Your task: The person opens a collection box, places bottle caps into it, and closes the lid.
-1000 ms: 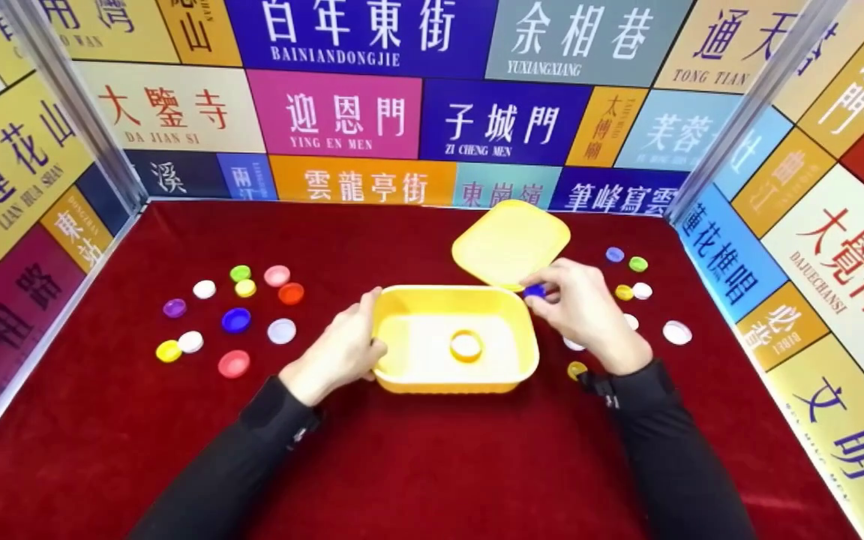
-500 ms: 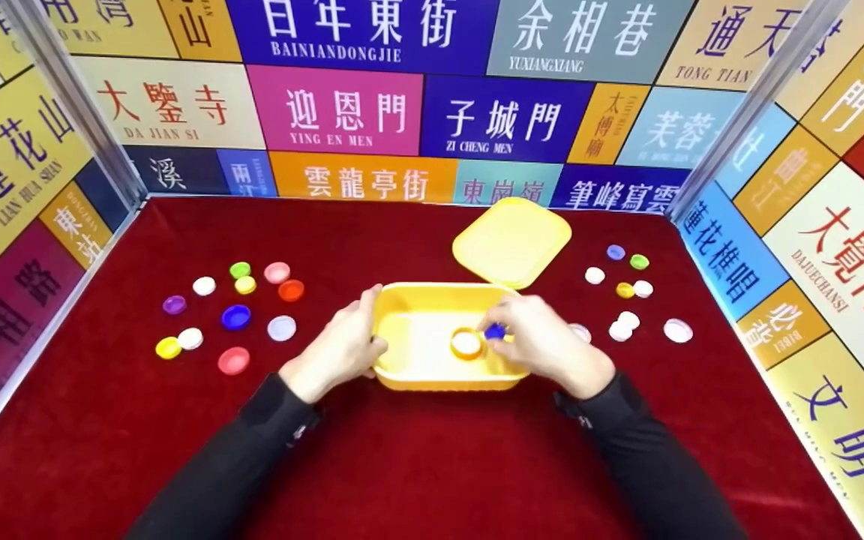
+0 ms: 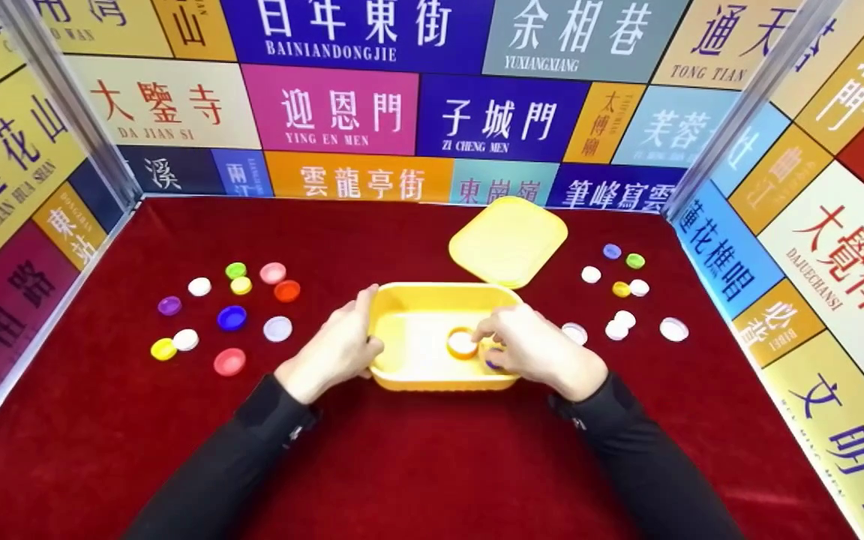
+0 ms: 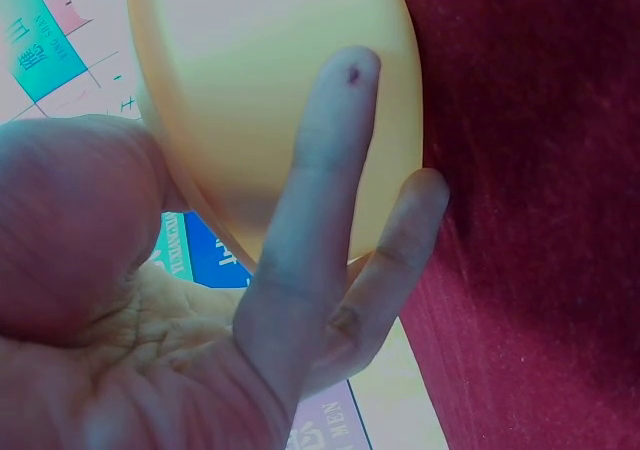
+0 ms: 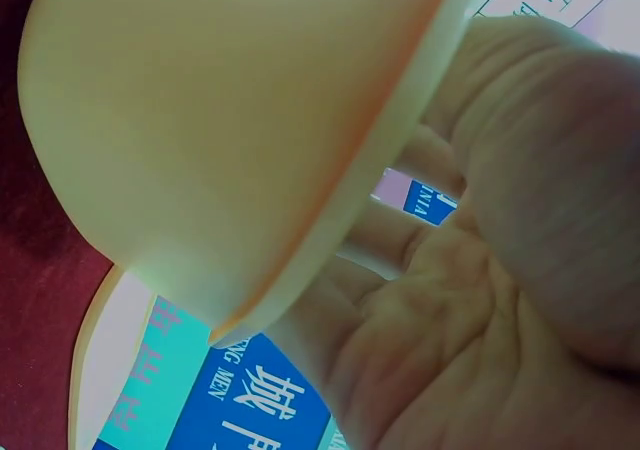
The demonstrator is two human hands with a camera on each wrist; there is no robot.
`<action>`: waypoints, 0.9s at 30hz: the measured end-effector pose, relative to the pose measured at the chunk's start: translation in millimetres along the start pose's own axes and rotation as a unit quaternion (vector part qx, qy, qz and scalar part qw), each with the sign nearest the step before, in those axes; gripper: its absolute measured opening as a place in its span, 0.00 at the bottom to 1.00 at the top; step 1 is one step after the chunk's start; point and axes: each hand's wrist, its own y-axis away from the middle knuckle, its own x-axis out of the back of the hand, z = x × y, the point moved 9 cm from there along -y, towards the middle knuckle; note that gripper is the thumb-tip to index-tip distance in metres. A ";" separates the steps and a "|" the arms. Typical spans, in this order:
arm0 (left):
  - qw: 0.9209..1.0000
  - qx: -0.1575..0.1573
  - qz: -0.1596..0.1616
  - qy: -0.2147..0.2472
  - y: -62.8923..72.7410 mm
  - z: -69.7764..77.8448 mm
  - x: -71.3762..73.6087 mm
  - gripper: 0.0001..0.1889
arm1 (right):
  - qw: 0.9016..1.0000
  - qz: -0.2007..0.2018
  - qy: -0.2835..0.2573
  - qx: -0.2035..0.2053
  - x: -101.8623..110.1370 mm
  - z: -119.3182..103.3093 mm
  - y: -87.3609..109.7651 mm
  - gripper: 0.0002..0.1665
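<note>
A yellow plastic box [image 3: 409, 300] sits on the red cloth. My left hand [image 3: 334, 341] holds its left end, with fingers along the outer wall [image 4: 230, 90] in the left wrist view. My right hand [image 3: 537, 349] reaches over the right rim into the box. Its fingers are bent around a blue bottle cap [image 3: 493, 364], mostly hidden by them. An orange-rimmed cap with a white middle [image 3: 462, 343] lies on the box floor beside these fingers. In the right wrist view the box wall [image 5: 200, 120] blocks the fingertips.
A yellow lid [image 3: 508, 241] lies behind the box. Several coloured caps lie to the left, among them a blue cap [image 3: 232, 318] and a red cap [image 3: 287, 291]. More are at the right, including a white cap [image 3: 673, 329]. Printed panels [image 3: 342, 112] enclose the cloth.
My right hand has carried the blue cap from outside the right rim into the box and lowered it toward the floor. My left hand has stayed on the box.
</note>
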 end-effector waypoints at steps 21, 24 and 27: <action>1.000 0.002 -0.003 0.003 -0.9 0.7 -1.0 0.49 | 0.996 0.076 -0.002 0.040 27.0 0.3 3.7 0.13; 1.000 0.003 -0.005 0.004 -0.7 -0.3 -1.0 0.49 | 0.996 0.087 -0.014 0.029 33.4 3.9 5.5 0.13; 1.000 0.005 -0.005 0.003 -0.1 -0.8 -0.7 0.49 | 0.995 0.098 -0.016 0.021 39.5 8.0 7.0 0.13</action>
